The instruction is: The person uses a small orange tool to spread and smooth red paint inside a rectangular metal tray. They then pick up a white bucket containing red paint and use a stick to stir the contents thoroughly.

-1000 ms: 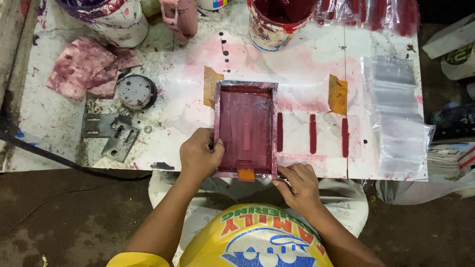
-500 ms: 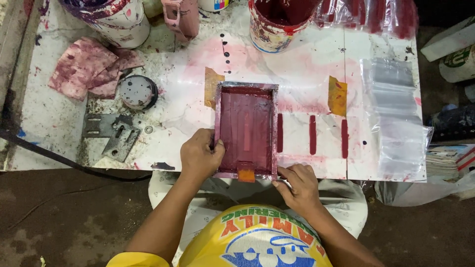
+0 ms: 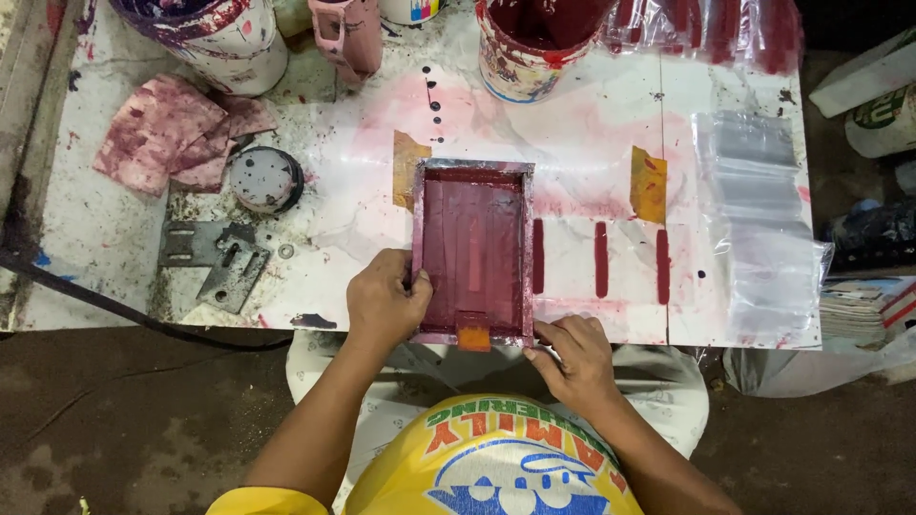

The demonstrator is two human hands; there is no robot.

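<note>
Centre of pic: red-inked screen frame (image 3: 473,256) flat on paint-stained surface (image 3: 572,124). Left hand (image 3: 385,303) grips its left rail; right hand (image 3: 571,355) pinches lower-right corner. Slip could smear ink w/ printed stripes (image 3: 600,259) beside.

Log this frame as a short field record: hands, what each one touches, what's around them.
left hand: gripping the left edge of the red-stained screen frame
right hand: fingers at the frame's near right corner, on the table edge
frame: lies flat on the white table, orange tab at its near edge
right of frame: three red printed bars, then a stack of clear plastic bags
left of frame: stained rags, round tin, metal bracket
far edge: red paint bucket
</note>
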